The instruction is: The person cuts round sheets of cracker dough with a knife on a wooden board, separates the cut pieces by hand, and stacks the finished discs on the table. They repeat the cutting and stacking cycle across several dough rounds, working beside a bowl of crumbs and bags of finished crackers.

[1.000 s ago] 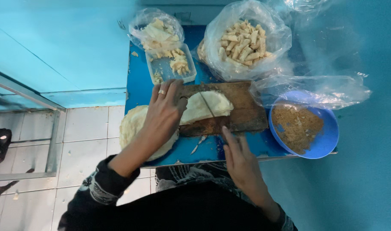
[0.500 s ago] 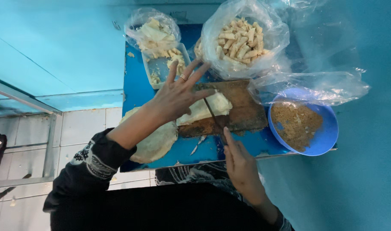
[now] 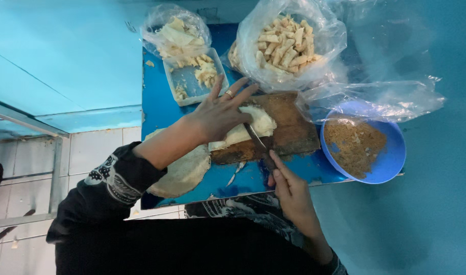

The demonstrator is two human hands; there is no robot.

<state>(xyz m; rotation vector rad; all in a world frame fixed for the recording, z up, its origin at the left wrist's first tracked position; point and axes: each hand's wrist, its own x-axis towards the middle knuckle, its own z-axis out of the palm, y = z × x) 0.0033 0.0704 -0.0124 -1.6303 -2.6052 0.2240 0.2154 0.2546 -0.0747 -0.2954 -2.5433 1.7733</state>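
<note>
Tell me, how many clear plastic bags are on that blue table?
3: one bag of pale scraps at the far left, one bag of cut sticks in the middle, one crumpled bag over the blue bowl.

Your pale folded dough sheet [image 3: 253, 125] lies flat on the brown wooden cutting board [image 3: 289, 127], at its 9 o'clock end. The knife [image 3: 258, 142] rests its blade across the sheet's 3 o'clock edge, handle pointing toward 5 o'clock.
</note>
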